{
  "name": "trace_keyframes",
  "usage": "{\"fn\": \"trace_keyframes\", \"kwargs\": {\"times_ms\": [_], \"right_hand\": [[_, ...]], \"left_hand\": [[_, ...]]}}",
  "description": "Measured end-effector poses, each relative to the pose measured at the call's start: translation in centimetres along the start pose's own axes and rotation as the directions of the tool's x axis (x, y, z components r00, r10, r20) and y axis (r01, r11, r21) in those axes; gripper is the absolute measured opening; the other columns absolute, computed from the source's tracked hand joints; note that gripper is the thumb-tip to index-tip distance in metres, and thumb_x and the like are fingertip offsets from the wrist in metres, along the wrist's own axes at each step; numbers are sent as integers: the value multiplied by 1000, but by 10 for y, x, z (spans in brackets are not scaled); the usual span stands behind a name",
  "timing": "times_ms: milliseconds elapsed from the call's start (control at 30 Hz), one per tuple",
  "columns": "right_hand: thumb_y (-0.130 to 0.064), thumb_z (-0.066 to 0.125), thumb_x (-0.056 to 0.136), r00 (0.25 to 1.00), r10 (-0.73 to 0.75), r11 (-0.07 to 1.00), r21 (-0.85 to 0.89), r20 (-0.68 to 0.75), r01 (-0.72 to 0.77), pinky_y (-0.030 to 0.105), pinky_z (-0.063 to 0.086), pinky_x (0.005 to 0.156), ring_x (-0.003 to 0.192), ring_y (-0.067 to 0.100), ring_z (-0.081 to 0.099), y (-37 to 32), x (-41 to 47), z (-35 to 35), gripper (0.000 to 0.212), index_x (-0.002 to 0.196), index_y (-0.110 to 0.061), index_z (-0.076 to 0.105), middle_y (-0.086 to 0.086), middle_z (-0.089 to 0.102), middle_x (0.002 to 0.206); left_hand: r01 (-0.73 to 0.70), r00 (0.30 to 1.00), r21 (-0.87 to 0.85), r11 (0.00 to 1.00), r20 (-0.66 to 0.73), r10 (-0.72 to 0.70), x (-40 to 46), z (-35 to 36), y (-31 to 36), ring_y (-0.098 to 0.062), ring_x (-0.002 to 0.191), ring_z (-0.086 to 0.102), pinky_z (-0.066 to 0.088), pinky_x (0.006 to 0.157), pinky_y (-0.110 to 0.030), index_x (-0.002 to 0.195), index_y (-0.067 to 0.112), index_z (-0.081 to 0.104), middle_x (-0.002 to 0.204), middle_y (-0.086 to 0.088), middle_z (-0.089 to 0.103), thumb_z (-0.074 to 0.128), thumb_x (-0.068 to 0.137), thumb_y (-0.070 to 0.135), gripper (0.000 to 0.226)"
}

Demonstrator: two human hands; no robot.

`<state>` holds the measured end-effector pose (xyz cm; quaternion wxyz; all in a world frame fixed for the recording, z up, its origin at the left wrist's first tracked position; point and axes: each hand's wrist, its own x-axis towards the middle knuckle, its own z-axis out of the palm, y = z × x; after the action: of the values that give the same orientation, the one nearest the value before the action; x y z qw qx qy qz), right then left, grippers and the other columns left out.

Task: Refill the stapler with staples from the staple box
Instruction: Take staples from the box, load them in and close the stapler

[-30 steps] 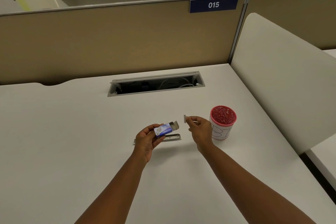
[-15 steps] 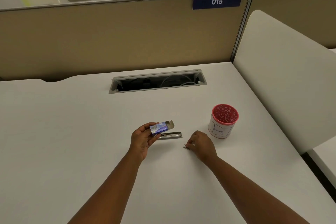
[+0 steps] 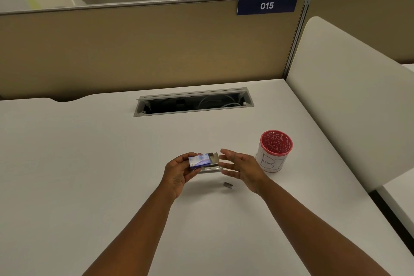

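Observation:
My left hand (image 3: 178, 172) grips a small blue and white staple box (image 3: 200, 160) above the white desk, its end flap open toward the right. Just beyond and below the box lies the metal stapler (image 3: 210, 168), mostly hidden by the box and my fingers. My right hand (image 3: 243, 170) hovers with fingers spread and straight, its fingertips close to the box's open end, holding nothing. A short grey strip of staples (image 3: 228, 185) lies on the desk below my right hand.
A pink-rimmed white pen cup (image 3: 274, 151) stands right of my right hand. An open cable tray (image 3: 193, 102) is sunk into the desk (image 3: 89, 163) further back. A tan partition rises behind, and a white divider panel (image 3: 349, 101) stands along the right side.
My right hand set the staple strip down on the desk, let go, and rose back toward the open end of the box. My left hand kept its hold on the box.

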<state>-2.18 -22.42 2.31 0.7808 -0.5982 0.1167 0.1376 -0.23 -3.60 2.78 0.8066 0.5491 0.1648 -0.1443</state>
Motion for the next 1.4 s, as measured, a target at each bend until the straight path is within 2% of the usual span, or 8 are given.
{"fn": "trace_keyframes", "kwargs": {"times_ms": [333,467,633,900,1000,1133,1267,1400], "right_hand": [[-5,68,79,988,29,993,117,-150,-11,15,55,51,60,10,68,-4,2,21,12,90,-8,67,9,69,80],[-2,70,76,971,4,998,69,-238,13,14,54,50,70,17,66,-4,0,26,11,77,-12,65,14,68,85],[-5,69,77,930,-29,1000,2,-366,31,21,55,65,81,26,66,-2,1,33,15,92,0,69,16,67,89],[-8,70,78,863,-132,991,-96,-487,97,24,57,65,77,24,67,5,2,41,17,92,0,69,20,71,93],[-9,71,77,848,-153,986,-131,-507,100,35,58,75,79,27,68,5,3,42,16,90,0,69,21,71,93],[-11,70,79,844,-136,990,-98,-519,99,30,57,70,68,22,66,7,4,43,15,89,-1,70,20,71,90],[-15,67,82,844,-125,989,-137,-522,62,41,56,84,84,29,68,10,4,44,22,97,0,69,21,71,97],[-8,62,84,872,-157,985,-133,-464,107,32,57,75,88,24,66,10,0,44,20,104,-5,65,19,69,104]], "left_hand": [[-6,997,-21,1000,76,7,-4,5,1,-17,64,73,58,50,-21,80,9,65,73,-3,75,49,88,-5,23],[-11,995,6,1000,99,10,-4,6,0,-17,65,73,59,52,-21,79,9,64,82,-5,72,47,88,-5,24],[-11,994,16,1000,106,9,-3,8,-4,-16,67,73,59,54,-21,81,9,64,88,-8,70,46,89,-4,24],[-17,995,16,1000,103,16,-4,10,-7,-19,76,70,60,57,-22,81,10,64,90,-8,70,46,90,-4,24],[-20,996,6,1000,91,20,-5,12,-5,-21,77,69,60,56,-22,82,9,64,89,-9,69,46,90,-3,24],[-11,995,-35,999,96,14,-6,15,-4,-19,68,72,60,57,-23,84,8,64,90,-11,68,42,93,3,24],[-13,995,-56,998,101,19,-7,16,-4,-18,70,72,59,58,-22,86,9,65,89,-12,68,47,92,10,19],[-32,995,7,999,92,31,-7,16,-7,-18,74,70,59,55,-19,87,12,65,90,-9,67,52,89,4,15]]}}
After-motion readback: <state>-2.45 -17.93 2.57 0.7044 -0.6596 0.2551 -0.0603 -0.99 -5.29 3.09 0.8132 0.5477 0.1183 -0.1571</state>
